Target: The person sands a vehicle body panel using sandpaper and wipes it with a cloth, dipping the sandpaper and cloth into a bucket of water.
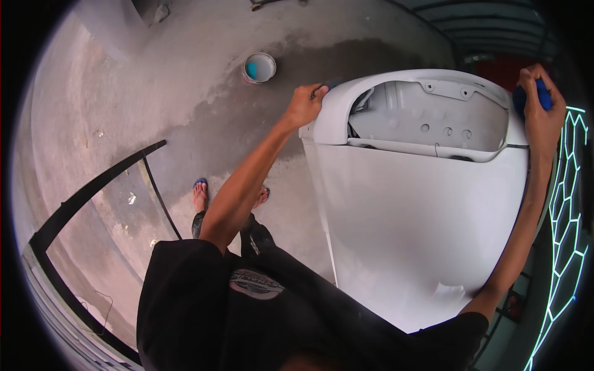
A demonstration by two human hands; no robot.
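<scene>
In front of me stands a large white car body panel [421, 229], smooth and matte. An opening with a recessed inner panel [402, 117], bolt holes and round holes lies at its far end. My left hand [304, 106] is closed by the rounded far left corner. Something small and dark shows at its fingers, too hidden to name. At the far right edge my right hand [541, 114] is closed around a blue pad [544, 94], which looks soft and rounded. The pad is beside the panel's edge; whether it touches cannot be made out.
A bucket [260, 67] with cloudy liquid and something blue inside stands on the partly wet concrete floor [179, 80]. A black metal frame [99, 182] is at the left. Glowing hexagonal light strips [566, 216] run along the right. My sandalled feet are left of the panel.
</scene>
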